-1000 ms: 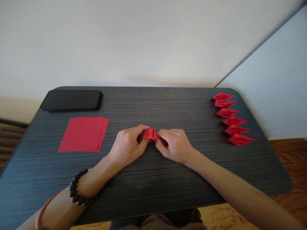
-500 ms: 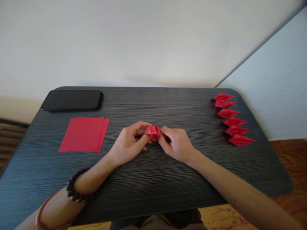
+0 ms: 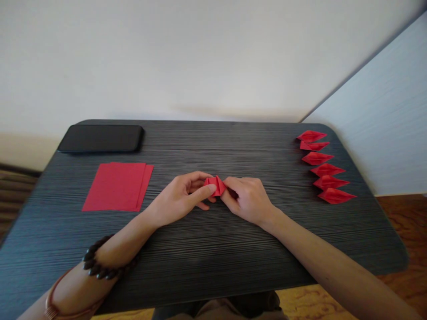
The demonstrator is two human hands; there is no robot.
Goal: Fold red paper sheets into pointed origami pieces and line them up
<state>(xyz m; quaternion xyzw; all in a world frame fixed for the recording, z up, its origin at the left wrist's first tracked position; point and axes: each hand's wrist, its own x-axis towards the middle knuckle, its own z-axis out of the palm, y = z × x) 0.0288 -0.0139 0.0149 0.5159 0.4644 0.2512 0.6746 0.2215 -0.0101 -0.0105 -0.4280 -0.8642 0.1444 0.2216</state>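
Note:
Between my two hands, above the middle of the dark table, is a small folded red paper (image 3: 218, 186). My left hand (image 3: 182, 195) grips its left side, with the thumb lying across the front and the fingers behind. My right hand (image 3: 248, 198) pinches its right corner between thumb and curled fingers. Part of the folded paper is hidden behind my left thumb and right fingertips. Flat red paper squares (image 3: 116, 186) lie stacked left of my left hand. Several pointed, boat-like folded red papers (image 3: 327, 170) stand in a column to the right.
A black phone (image 3: 102, 138) lies at the table's back left corner, behind the paper squares. The dark ribbed table (image 3: 207, 262) stands against a pale wall (image 3: 200, 58), with a light panel (image 3: 383, 111) to the right.
My left thumb has slid right and up over the front of the folded paper. The paper's front now looks flatter and more closed. My right hand has hardly moved.

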